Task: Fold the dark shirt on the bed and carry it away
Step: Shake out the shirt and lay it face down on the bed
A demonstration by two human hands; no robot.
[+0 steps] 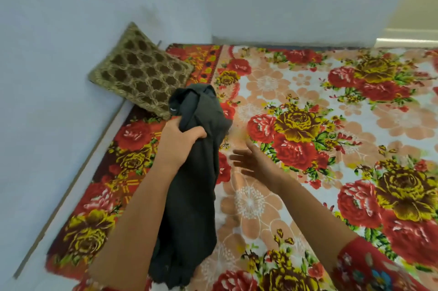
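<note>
From my head camera, my left hand (180, 135) is fisted around the shirt (192, 186) near its top, fingers curled tight into a bunch of the dark cloth, so it hangs in a loose column above the left part of the bed (331, 110), a small pale mark showing near its upper end. My right hand (248, 162) is empty, fingers spread and a little blurred, palm turned toward the hanging cloth, just beside it and above the floral cover. A patterned cushion (142, 73) leans in the corner beyond my fist. The shirt looks bunched, not folded, so I judge the folding is hardly begun. The risk: gripping one wad leaves the rest twisted, and laying it down like this would trap creases or a sleeve inside. A loose grab with my right hand could drag the cover.
</note>
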